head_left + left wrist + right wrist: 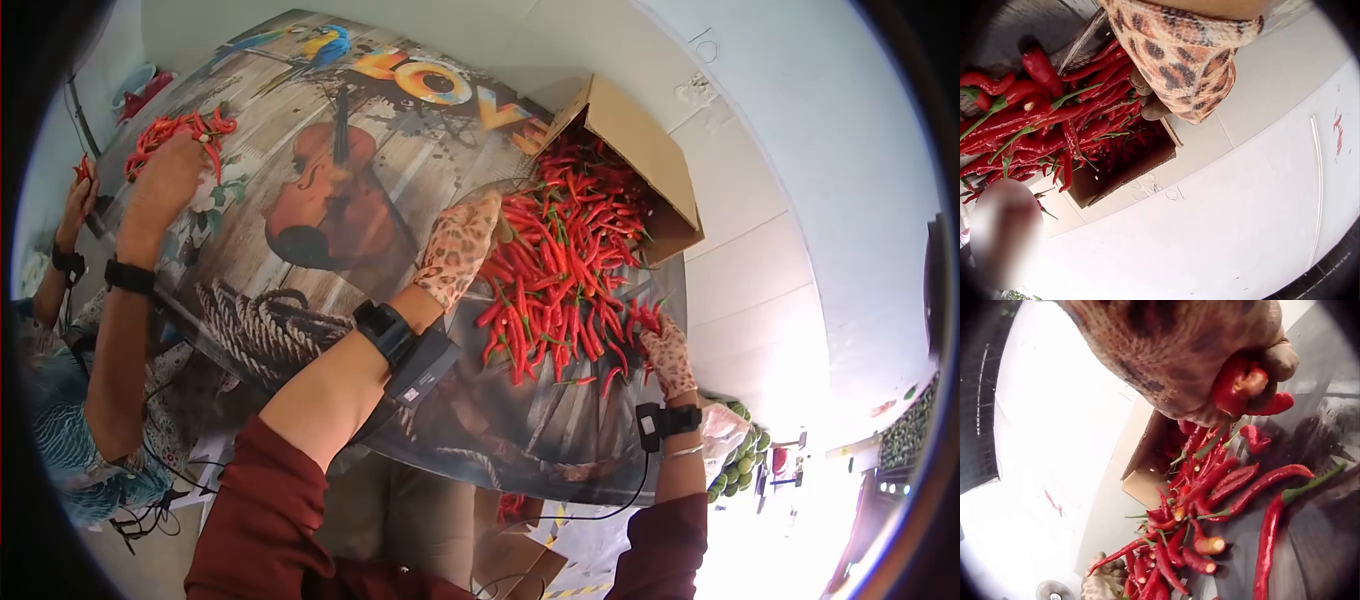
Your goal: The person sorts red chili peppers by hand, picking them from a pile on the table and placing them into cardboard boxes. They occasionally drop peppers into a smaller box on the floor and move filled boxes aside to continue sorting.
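Both hands wear leopard-print gloves. My left hand (462,240) lies at the left edge of a large heap of red chili peppers (565,250), its fingertips (1155,109) right at the peppers. Whether those fingers pinch one I cannot tell. At the heap's right side my right hand (668,357) grips red chili peppers (1232,387), partly covered by the glove. Loose chilies (1266,550) with green stems lie on the table below it. The heap spills from a cardboard box (650,140) tipped on its side, its opening toward me.
Across the table (430,190), at the left, another person's hand (170,175) reaches over a smaller pile of chilies (150,140). That person's other hand (80,200) holds a red chili. Below the table edge stands an open cardboard box (520,560). Green round produce (740,465) is at right.
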The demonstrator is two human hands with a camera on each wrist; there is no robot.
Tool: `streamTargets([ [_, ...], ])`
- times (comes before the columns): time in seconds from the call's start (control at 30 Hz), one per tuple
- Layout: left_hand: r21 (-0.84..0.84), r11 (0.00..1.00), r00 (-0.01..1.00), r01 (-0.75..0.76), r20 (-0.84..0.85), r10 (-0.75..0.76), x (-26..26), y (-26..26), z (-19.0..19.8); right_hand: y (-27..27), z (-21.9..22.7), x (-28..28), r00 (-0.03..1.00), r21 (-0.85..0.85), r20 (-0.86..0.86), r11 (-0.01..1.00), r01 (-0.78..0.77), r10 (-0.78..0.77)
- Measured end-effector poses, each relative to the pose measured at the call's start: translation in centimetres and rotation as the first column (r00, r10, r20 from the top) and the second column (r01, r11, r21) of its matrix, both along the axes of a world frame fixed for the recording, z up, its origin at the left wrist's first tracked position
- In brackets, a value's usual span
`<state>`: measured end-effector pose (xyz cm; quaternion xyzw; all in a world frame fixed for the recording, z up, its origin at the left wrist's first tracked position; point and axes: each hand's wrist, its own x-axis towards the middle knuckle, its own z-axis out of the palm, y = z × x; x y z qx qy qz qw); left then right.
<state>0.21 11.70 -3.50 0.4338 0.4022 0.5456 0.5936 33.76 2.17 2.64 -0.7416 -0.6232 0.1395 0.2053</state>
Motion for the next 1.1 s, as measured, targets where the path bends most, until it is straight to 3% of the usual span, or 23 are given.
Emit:
streamTargets([
  [0.07,0.018,1.0,1.0,0.015,-0.012,-0.014,0.6,1.3,-2.2,0.3,0.4,-0.4,0.996,-0.018,0.092,1.0,-0.021,0.022],
  [0.13,0.434,0.888,0.983,-0.154,-0.022,0.181,0.7,1.9,-3.5,0.2,0.9,-1.4,0.982,-0.056,0.166,0.995,-0.084,0.092],
  [0.17,0.436,0.886,0.983,-0.157,-0.018,0.183,0.5,1.7,-3.3,0.2,0.7,-1.4,0.983,-0.073,0.161,0.994,-0.078,0.089],
  [0.23,0.084,0.996,0.994,0.033,0.102,-0.042,0.0,1.2,-2.5,0.1,1.1,-2.1,0.979,-0.072,0.178,0.993,-0.092,0.103],
  [0.27,0.088,0.996,0.994,0.031,0.106,-0.041,0.0,1.3,-2.5,0.0,1.3,-2.5,0.975,-0.08,0.191,0.992,-0.1,0.114],
  [0.33,0.25,0.966,0.996,-0.062,-0.044,0.076,0.1,1.2,-2.3,-0.1,1.5,-2.8,0.979,-0.096,0.177,0.992,-0.081,0.098],
  [0.43,0.404,0.909,0.988,-0.1,-0.07,0.14,0.1,1.1,-2.7,-0.5,1.9,-2.9,0.988,-0.112,0.121,0.991,-0.08,0.093],
  [0.57,0.554,0.819,0.982,-0.149,-0.011,0.186,0.3,2.8,-5.5,-1.3,1.3,-1.0,0.984,-0.068,-0.179,0.997,-0.029,0.016],
  [0.6,0.32,0.946,0.976,0.047,0.187,-0.112,-0.6,3.0,-5.4,-1.4,1.2,-0.6,0.954,-0.057,-0.3,0.998,-0.025,0.007],
  [0.63,0.117,0.944,0.842,0.309,0.428,-0.329,-1.0,3.2,-5.0,-1.6,1.0,-0.1,0.937,-0.068,-0.349,0.998,-0.011,-0.014],
  [0.67,0.122,0.942,0.839,0.313,0.429,-0.335,-0.6,3.0,-4.8,-1.9,0.6,0.5,0.938,-0.063,-0.346,0.998,-0.006,-0.016],
  [0.73,0.076,0.99,0.925,0.122,0.353,-0.141,-0.1,2.2,-4.5,-2.2,0.4,0.7,0.952,0.02,-0.305,0.999,-0.026,0.031],
  [0.77,0.077,0.99,0.925,0.119,0.353,-0.139,-0.3,2.2,-4.4,-2.8,1.4,-0.6,0.94,-0.034,-0.333,0.997,0.07,-0.077],
  [0.8,0.116,0.984,0.944,0.131,0.288,-0.16,-0.6,2.3,-4.2,-2.9,1.0,-0.1,0.94,-0.036,-0.333,0.997,0.068,-0.076],
  [0.87,0.156,0.977,0.959,0.147,0.221,-0.179,-0.6,2.1,-4.1,-3.2,0.4,0.6,0.998,0.07,-0.064,0.998,0.009,-0.005],
  [0.97,0.022,0.997,0.935,0.075,0.346,-0.078,0.0,1.4,-2.7,-4.0,1.0,-0.4,0.998,0.051,0.064,0.999,0.018,-0.022],
  [1.03,-0.086,0.996,0.991,0.019,0.136,-0.007,-0.2,1.1,-1.3,-3.7,0.9,-0.9,0.996,0.046,0.086,0.999,-0.01,0.006],
  [1.07,-0.08,0.997,0.991,0.022,0.132,-0.011,-0.5,1.6,-2.1,-3.4,0.9,-1.4,0.993,0.034,0.109,0.999,-0.04,0.037],
  [1.1,-0.071,0.978,0.94,0.197,0.299,-0.167,-1.2,2.5,-3.7,-3.2,0.9,-2.0,0.994,0.042,0.105,0.998,-0.037,0.033],
])
